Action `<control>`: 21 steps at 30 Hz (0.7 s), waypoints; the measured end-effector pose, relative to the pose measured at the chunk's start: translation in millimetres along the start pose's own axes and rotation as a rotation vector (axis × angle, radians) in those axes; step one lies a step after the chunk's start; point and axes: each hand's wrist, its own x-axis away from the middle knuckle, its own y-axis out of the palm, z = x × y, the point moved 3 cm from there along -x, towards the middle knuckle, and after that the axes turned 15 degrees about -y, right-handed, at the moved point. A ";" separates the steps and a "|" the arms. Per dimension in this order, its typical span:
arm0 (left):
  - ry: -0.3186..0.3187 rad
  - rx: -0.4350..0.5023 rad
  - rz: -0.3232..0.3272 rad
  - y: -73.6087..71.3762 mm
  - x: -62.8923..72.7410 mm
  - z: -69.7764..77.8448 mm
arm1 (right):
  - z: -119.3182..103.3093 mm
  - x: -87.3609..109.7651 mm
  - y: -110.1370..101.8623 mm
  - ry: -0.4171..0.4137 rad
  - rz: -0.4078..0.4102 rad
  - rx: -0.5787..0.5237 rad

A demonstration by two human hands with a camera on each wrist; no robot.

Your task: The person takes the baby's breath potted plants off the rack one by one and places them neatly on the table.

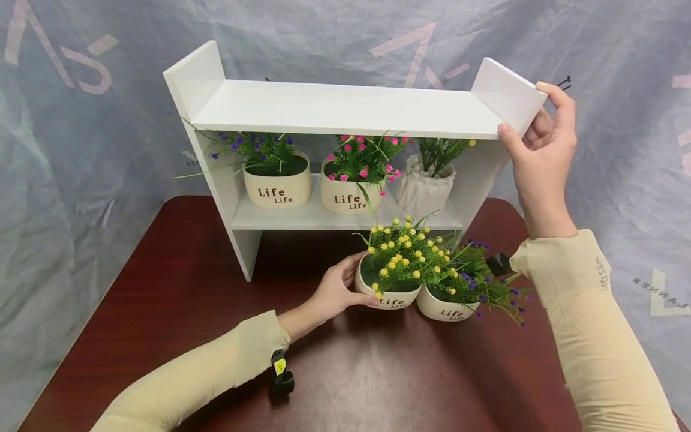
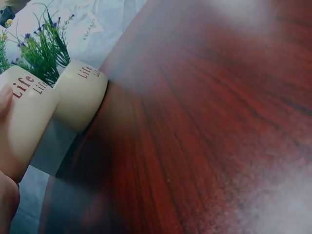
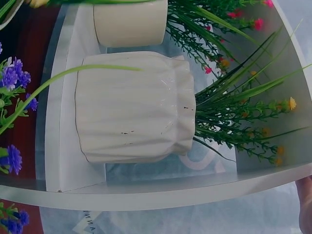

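My left hand (image 1: 337,288) grips a cream oval pot of yellow flowers (image 1: 402,258) by its left side, in front of the shelf; in the left wrist view its thumb lies on the pot's wall near the printed word. Just right of it stands a matching pot with purple flowers (image 1: 450,305). Up at the right, my right hand (image 1: 547,144) holds the upright side panel of the white shelf (image 1: 345,108), thumb at the top board's front edge and fingers over the panel's outer edge. Only a bit of that hand shows in the right wrist view.
On the lower shelf board stand a purple-flowered pot (image 1: 277,183), a pink-flowered pot (image 1: 351,195) and a ribbed white vase (image 1: 426,186) with greenery. The shelf stands on a dark red wooden table (image 1: 335,366). Grey printed cloth (image 1: 313,42) hangs behind.
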 end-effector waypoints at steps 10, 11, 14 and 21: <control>-0.023 0.024 0.007 8.9 -12.3 -11.6 | -0.9 -0.4 0.2 -0.006 -0.002 -0.006; -0.026 0.025 0.006 9.8 -12.8 -12.5 | -0.9 -0.5 0.1 -0.005 0.000 -0.009; -0.037 0.031 0.004 12.3 -14.2 -15.5 | -0.7 -0.6 -0.1 -0.009 0.001 -0.013; -0.043 0.050 0.013 17.1 -16.3 -20.0 | -1.1 0.3 1.0 -0.018 -0.007 -0.015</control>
